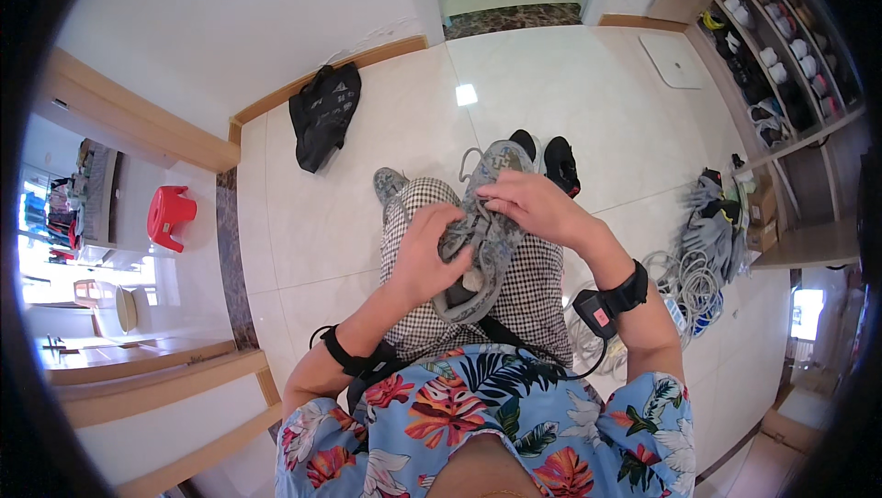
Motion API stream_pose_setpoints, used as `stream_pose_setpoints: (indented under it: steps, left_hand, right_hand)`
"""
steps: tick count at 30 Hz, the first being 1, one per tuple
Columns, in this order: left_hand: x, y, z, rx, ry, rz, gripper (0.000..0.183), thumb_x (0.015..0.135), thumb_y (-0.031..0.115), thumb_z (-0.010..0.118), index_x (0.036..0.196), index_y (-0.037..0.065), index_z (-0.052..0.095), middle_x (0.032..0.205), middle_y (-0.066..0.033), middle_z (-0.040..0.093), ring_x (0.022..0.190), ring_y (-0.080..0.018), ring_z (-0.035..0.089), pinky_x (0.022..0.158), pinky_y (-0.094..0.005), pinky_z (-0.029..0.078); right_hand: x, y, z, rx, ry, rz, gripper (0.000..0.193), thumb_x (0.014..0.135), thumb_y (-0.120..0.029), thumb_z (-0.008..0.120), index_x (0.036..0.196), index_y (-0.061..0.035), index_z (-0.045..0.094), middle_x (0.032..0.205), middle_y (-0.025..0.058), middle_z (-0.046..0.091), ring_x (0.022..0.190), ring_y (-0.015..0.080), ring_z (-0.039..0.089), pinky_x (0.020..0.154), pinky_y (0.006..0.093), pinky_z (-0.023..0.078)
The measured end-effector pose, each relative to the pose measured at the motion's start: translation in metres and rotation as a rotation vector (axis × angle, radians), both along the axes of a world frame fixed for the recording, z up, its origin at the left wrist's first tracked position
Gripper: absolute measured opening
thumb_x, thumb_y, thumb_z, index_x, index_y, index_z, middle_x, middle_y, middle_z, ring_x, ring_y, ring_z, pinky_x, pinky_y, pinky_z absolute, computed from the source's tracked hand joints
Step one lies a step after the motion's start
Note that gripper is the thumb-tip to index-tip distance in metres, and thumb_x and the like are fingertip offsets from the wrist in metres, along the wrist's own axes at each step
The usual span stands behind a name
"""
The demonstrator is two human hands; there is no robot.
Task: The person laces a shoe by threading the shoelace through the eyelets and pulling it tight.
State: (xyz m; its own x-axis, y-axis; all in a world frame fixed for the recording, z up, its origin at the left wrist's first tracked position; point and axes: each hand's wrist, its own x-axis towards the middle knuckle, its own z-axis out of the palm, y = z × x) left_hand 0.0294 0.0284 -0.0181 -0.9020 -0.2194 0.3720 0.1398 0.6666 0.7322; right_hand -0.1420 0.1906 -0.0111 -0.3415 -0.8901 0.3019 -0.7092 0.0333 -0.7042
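Observation:
A grey camouflage-patterned sneaker [496,254] lies across my lap, its toe pointing away from me and its opening toward me. My left hand [424,257] is closed on the left side of the sneaker by the tongue, thumb near the opening. With its fingers bent together, my right hand [525,206] pinches at the shoelace over the upper; the fingertips partly hide the lace. A loose loop of shoelace [467,160] sticks out left of the toe. A matching grey sneaker [390,184] is on the floor beside my left knee, partly hidden by the checked trousers.
Black shoes [559,164] stand on the tiles beyond my knees. A black bag [325,117] lies by the wall. Coiled grey cables [689,285] and gloves [712,222] are at the right, below a shoe rack [781,48]. A red stool [171,218] stands at the left.

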Motion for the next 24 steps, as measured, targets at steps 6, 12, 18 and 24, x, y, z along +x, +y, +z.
stream_pose_setpoints:
  steps: [6,12,18,24]
  left_hand:
    - [0.005,-0.013,-0.016,0.024,-0.108,-0.044,0.029,0.071,-0.002,0.069,0.098,0.001,0.058,0.105,-0.0177,0.063,0.098,-0.0376,0.063,0.085,-0.0413,0.052]
    - [0.003,-0.009,-0.022,0.082,-0.12,0.059,0.028,0.071,-0.007,0.064,0.097,0.001,0.057,0.102,-0.0178,0.064,0.095,-0.0389,0.063,0.082,-0.0427,0.052]
    - [0.005,-0.004,0.026,-0.22,0.17,-0.121,0.037,0.066,-0.008,0.07,0.1,0.001,0.061,0.101,-0.0155,0.067,0.098,-0.0366,0.066,0.082,-0.0421,0.055]
    - [0.001,-0.009,0.012,-0.31,0.229,-0.189,0.034,0.063,-0.006,0.074,0.095,0.0,0.067,0.098,-0.0142,0.067,0.096,-0.0357,0.067,0.081,-0.0422,0.057]
  right_hand:
    - [0.007,-0.003,0.003,-0.003,-0.042,-0.099,0.02,0.091,-0.012,0.066,0.11,-0.0046,0.071,0.086,0.012,0.067,0.08,0.0311,0.065,0.071,0.0381,0.052]
    - [0.004,-0.013,0.01,-0.034,0.04,-0.027,0.019,0.088,-0.01,0.069,0.107,-0.0061,0.073,0.088,0.0102,0.068,0.081,0.0295,0.066,0.071,0.0364,0.052]
    - [0.011,0.0,0.046,-0.113,-0.016,-0.035,0.015,0.084,-0.012,0.073,0.098,-0.0063,0.074,0.086,0.0089,0.067,0.082,0.0288,0.065,0.072,0.0378,0.053]
    - [0.011,0.011,0.046,-0.103,0.056,0.014,0.016,0.08,-0.008,0.076,0.096,-0.0081,0.075,0.084,0.0066,0.067,0.078,0.0263,0.064,0.069,0.036,0.052]
